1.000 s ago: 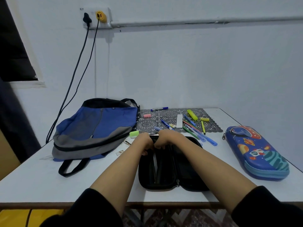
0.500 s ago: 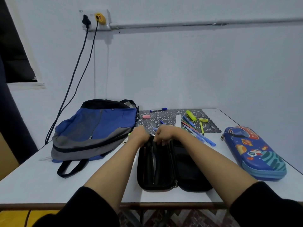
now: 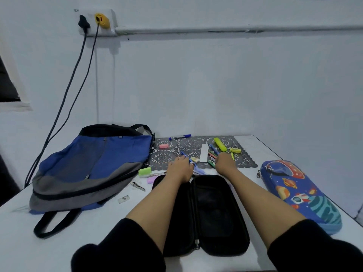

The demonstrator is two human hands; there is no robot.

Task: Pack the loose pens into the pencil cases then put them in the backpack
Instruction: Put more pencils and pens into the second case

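A black pencil case (image 3: pixel 216 213) lies open flat on the white table (image 3: pixel 94 246) in front of me. Beyond it is a grey lace mat (image 3: pixel 163 160) strewn with loose pens. My left hand (image 3: pixel 180 167) rests at the mat's front edge, its fingers stretched forward beside a blue pen (image 3: pixel 186 157). My right hand (image 3: pixel 225 161) covers a cluster of coloured pens (image 3: pixel 213 152); its fingers are hidden. A blue and grey backpack (image 3: pixel 94 167) lies on the left, and a closed space-print pencil case (image 3: pixel 298 193) sits on the right.
On the mat lie a yellow highlighter (image 3: pixel 220 144), a blue marker (image 3: pixel 179 136), a pink eraser (image 3: pixel 164 146), a white strip (image 3: pixel 203 153) and a yellow sharpener (image 3: pixel 235 150). A green highlighter (image 3: pixel 145 171) lies near the backpack. Cables (image 3: pixel 64 99) hang down the wall.
Both hands have left the far end of the black case and moved forward onto the mat, apart from each other. The case now lies fully open.
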